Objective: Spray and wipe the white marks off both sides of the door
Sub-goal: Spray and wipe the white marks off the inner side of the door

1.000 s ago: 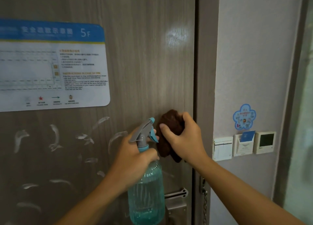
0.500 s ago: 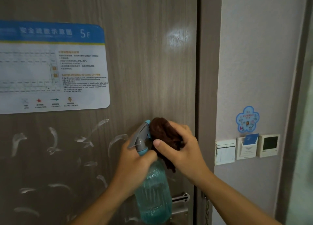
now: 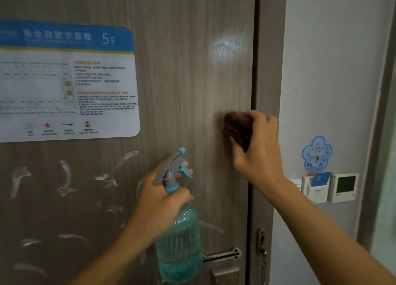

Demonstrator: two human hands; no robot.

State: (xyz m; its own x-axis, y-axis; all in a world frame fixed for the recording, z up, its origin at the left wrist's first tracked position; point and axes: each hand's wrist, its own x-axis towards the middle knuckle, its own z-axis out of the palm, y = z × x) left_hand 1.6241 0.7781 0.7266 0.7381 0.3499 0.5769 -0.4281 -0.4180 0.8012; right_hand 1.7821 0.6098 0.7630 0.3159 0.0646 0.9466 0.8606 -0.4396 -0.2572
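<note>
The grey wood-grain door fills the left and middle of the view. Several white marks smear its lower left part. My left hand grips the neck of a teal spray bottle with a grey and blue trigger head, held in front of the door's lower middle. My right hand holds a bunched brown cloth and presses it against the door near its right edge, above and to the right of the bottle.
A blue and white evacuation plan is fixed to the door's upper left. A metal latch and door chain sit at the bottom. On the right wall are a flower sticker, a card holder and a thermostat.
My right hand has moved the cloth up and to the right, away from the bottle's trigger head, to the door's right edge. The left hand and bottle stay roughly in place.
</note>
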